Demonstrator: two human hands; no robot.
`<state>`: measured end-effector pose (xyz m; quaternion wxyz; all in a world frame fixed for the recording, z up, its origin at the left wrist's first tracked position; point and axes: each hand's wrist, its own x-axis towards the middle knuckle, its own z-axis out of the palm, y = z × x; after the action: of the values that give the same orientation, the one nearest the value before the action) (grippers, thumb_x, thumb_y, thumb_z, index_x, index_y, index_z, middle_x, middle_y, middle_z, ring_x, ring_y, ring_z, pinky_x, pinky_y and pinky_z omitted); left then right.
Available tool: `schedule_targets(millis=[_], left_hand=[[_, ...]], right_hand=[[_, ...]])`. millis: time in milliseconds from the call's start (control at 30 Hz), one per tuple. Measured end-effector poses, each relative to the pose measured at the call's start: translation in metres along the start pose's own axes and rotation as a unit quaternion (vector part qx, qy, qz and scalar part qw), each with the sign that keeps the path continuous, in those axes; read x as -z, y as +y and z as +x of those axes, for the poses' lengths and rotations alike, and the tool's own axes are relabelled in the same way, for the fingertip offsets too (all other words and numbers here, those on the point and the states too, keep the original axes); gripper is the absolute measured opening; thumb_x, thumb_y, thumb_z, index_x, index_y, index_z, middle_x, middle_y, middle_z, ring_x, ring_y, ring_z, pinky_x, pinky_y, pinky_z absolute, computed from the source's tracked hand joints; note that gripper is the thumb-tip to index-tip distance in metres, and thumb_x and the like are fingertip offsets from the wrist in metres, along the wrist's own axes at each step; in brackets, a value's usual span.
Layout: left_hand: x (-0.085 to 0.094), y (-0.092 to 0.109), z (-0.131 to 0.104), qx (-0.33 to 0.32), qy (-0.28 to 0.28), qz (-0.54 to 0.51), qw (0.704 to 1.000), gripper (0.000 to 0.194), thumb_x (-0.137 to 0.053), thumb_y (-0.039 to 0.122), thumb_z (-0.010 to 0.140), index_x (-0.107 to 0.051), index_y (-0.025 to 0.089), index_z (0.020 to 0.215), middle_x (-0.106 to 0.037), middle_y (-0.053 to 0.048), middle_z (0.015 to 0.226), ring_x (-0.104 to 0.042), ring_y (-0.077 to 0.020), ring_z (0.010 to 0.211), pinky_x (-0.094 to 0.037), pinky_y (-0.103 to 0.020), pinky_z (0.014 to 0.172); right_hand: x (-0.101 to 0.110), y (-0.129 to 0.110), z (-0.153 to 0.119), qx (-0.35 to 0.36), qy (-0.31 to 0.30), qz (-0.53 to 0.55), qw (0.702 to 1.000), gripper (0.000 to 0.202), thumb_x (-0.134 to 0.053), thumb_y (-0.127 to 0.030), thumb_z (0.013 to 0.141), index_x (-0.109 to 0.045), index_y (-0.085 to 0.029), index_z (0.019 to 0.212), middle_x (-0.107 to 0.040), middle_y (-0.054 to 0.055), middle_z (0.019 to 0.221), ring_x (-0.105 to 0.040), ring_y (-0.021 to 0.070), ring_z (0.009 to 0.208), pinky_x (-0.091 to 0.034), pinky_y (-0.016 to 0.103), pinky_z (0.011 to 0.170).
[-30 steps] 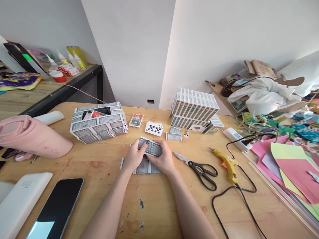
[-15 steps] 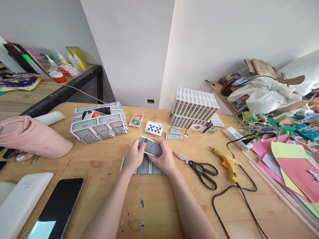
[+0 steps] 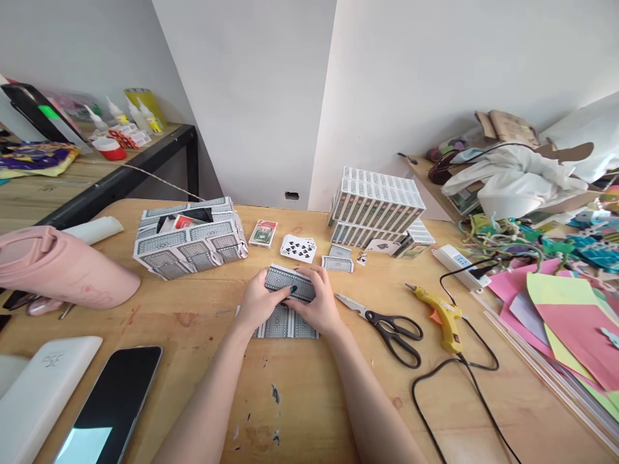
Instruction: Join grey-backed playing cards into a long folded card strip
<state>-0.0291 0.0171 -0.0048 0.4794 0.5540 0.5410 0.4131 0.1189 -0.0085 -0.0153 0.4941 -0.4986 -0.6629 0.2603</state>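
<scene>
Between both hands is a folded playing card point(image 3: 283, 278) with a grey patterned back, tilted toward me. My left hand point(image 3: 261, 298) grips its left end, with the thumb lying across the patterned face. On the right end, my right hand point(image 3: 319, 303) has its fingers closed over the top edge and its thumb below. Beneath the hands, a flat panel of joined playing cards point(image 3: 290, 324) lies on the table, partly covered by them. Beyond the hands are a fanned pile of face-up cards point(image 3: 298, 249) and two small folded card pieces point(image 3: 337, 263).
Scissors point(image 3: 387, 325) and a yellow glue gun point(image 3: 442, 316) with its cord lie to the right. At the back stand a card-covered box point(image 3: 193, 248) and stacked card packs point(image 3: 380, 206). A pink bottle point(image 3: 68, 267), a phone point(image 3: 111, 399) and a white power bank point(image 3: 53, 393) are left.
My left thumb has slid from the card's top edge down and right across its face. The card is still held in both hands, at nearly the same spot.
</scene>
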Motion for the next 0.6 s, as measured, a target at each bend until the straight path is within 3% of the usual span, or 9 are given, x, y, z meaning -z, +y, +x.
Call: schedule_targets(millis=[200, 367, 467, 600], left_hand=[[0.0007, 0.0026, -0.0007, -0.013, -0.007, 0.012, 1.000, 0.038, -0.070, 0.029, 0.064, -0.055, 0.016, 0.096, -0.067, -0.004, 0.088, -0.063, -0.0196, 0.081, -0.051, -0.032, 0.073], [0.0005, 0.0051, -0.0017, -0.015, -0.009, -0.074, 0.997, 0.041, -0.065, 0.035, 0.070, -0.050, 0.018, 0.105, -0.064, -0.004, 0.092, -0.062, -0.0178, 0.080, -0.052, -0.027, 0.061], [0.0036, 0.0056, -0.0011, 0.000, -0.031, -0.130, 0.991, 0.040, -0.065, 0.035, 0.070, -0.051, 0.017, 0.103, -0.064, -0.004, 0.090, -0.061, -0.0172, 0.076, -0.052, -0.026, 0.056], [0.0061, 0.0034, -0.0006, 0.019, -0.078, -0.117, 0.990, 0.035, -0.066, 0.034, 0.069, -0.056, 0.015, 0.097, -0.065, -0.006, 0.088, -0.061, -0.0175, 0.076, -0.054, -0.028, 0.059]], right_hand=[[0.0036, 0.0027, 0.0025, -0.109, -0.001, 0.130, 0.985, 0.025, -0.054, -0.029, 0.080, -0.064, -0.020, 0.101, -0.067, 0.006, 0.097, -0.061, 0.0211, 0.091, -0.048, 0.035, 0.083], [0.0045, 0.0062, 0.0048, -0.202, 0.042, 0.201, 0.958, 0.024, -0.060, -0.032, 0.075, -0.067, -0.018, 0.093, -0.070, 0.005, 0.089, -0.064, 0.0205, 0.081, -0.050, 0.032, 0.073], [0.0053, 0.0061, 0.0061, -0.213, 0.071, 0.213, 0.951, 0.024, -0.063, -0.032, 0.072, -0.066, -0.018, 0.090, -0.070, 0.005, 0.087, -0.063, 0.0188, 0.078, -0.050, 0.029, 0.069], [0.0060, 0.0063, 0.0058, -0.215, 0.073, 0.203, 0.953, 0.024, -0.066, -0.032, 0.068, -0.065, -0.018, 0.087, -0.069, 0.005, 0.089, -0.063, 0.0185, 0.078, -0.050, 0.029, 0.070]])
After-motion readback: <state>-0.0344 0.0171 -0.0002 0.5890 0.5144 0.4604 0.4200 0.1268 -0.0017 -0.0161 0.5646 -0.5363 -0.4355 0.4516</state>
